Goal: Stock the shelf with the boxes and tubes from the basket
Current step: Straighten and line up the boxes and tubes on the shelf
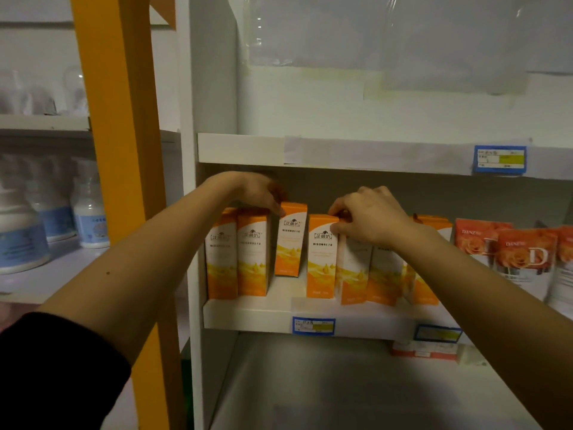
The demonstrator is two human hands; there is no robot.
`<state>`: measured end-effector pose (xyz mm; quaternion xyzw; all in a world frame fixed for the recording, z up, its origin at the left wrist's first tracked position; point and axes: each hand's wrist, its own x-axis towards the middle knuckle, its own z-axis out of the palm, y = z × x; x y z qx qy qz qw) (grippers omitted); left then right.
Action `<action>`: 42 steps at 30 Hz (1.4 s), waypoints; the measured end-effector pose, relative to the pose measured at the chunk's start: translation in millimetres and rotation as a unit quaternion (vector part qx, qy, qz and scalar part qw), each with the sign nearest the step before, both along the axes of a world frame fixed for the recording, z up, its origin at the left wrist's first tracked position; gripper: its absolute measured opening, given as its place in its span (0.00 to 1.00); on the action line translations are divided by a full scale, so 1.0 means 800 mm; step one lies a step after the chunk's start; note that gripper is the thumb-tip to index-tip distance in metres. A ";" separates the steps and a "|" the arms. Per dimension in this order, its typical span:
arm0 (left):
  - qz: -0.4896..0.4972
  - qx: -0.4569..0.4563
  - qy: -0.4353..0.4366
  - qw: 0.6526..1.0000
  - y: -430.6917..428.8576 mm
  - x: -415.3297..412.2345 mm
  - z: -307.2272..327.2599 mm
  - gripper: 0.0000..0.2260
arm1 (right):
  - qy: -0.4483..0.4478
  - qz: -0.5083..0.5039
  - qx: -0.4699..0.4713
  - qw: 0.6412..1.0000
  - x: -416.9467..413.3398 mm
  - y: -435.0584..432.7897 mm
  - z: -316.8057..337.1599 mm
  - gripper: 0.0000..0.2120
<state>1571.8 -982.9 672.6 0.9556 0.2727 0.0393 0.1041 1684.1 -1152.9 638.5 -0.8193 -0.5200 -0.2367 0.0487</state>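
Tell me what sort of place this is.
Most likely a shop, perhaps a pharmacy: shelf edges carry blue price tags, identical orange boxes stand in a row facing out, and white bottles line the next shelf unit.

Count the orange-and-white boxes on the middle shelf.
7 orange boxes: two at the left, one set back, one centre, two under the right hand, one right of it; others may be hidden.

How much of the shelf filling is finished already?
Done: tall orange-and-white cardboard boxes stand along the white shelf. In hand: the left hand grips the set-back box by its top; the right hand pinches the front box at its top. Left: unclear, because the basket is out of view.
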 end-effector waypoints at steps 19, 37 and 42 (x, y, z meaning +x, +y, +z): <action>0.034 -0.021 -0.007 0.999 -0.006 -0.008 0.002 0.24 | 0.141 0.051 -0.055 0.987 -0.007 0.024 0.022 0.17; -0.017 0.054 -0.057 0.997 -0.001 -0.029 0.007 0.19 | 0.250 0.131 0.068 0.957 -0.032 0.064 -0.004 0.14; -0.030 0.049 -0.066 0.996 -0.005 -0.024 0.007 0.18 | 0.224 0.140 0.071 0.962 -0.032 0.054 -0.003 0.16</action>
